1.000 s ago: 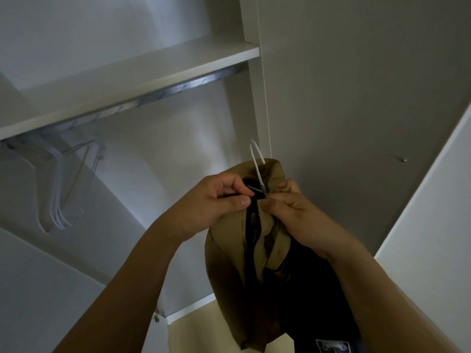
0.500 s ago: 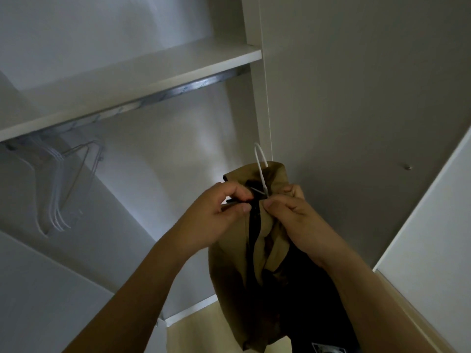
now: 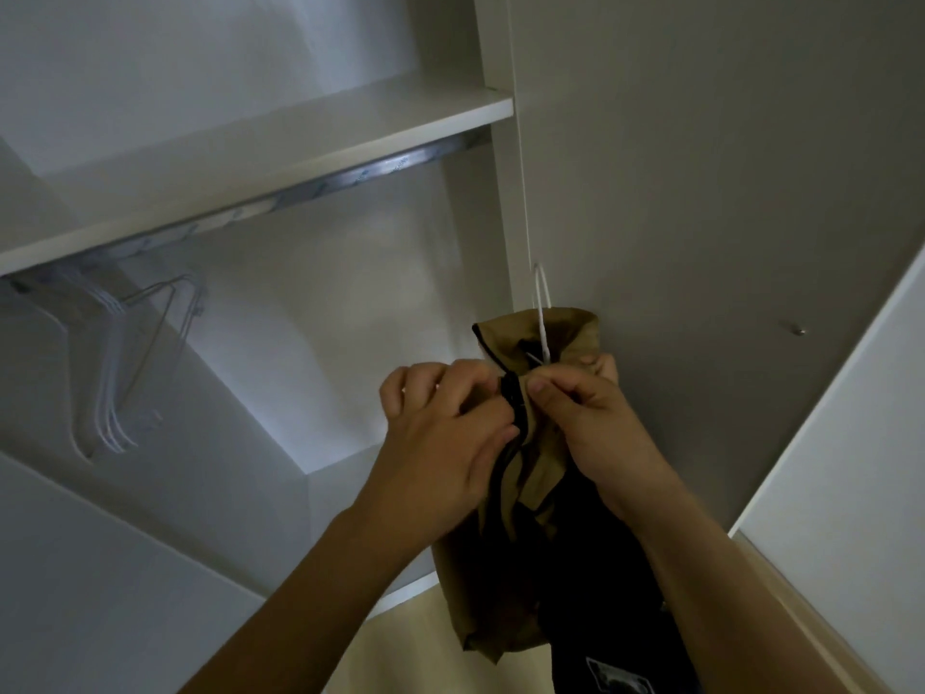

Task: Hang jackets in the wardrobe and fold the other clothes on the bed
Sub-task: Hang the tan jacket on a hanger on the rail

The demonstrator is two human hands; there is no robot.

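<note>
from the head view, my left hand point(image 3: 445, 433) and right hand point(image 3: 595, 418) both pinch the collar of the tan jacket point(image 3: 505, 558), fingers point(image 3: 543, 388) curled tight on either side of its black zipper point(image 3: 510, 398); the jacket hangs below them on a white hanger point(image 3: 541, 313), in front of the open wardrobe and not yet on the rail point(image 3: 350, 180). i think the risk is the collar slipping off the thin hanger while i fuss with the zip, or the hook twisting so it misses the rail. the rail runs under a white shelf point(image 3: 280, 142), with spare wire hangers point(image 3: 125, 363) bunched well to the left. a pale door panel point(image 3: 751, 167) stands behind the jacket, and the room is dim.
</note>
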